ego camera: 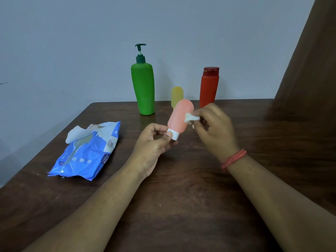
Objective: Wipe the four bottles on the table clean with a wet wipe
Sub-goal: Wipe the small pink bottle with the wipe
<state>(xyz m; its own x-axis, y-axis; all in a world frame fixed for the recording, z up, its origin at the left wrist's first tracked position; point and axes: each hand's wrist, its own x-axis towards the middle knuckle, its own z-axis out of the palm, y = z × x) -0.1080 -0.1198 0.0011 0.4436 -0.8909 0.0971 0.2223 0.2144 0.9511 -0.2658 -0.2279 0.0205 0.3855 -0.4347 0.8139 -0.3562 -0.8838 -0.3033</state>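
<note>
A dark brown wooden table (181, 197) stands against a plain grey-blue wall (72, 42), with a brown curtain (312, 70) at the right; at the back of it stand a green pump bottle (143, 88), a small yellow bottle (176, 94) and a red bottle (209, 88), and a blue wipes pack (87, 151) lies at the left. The left hand (154, 142) pinches the white cap of the pink bottle (179, 115) and holds it above the table, cap down, while the right hand (212, 126) pinches a crumpled wet wipe (191, 118) pressed on the bottle's side
</note>
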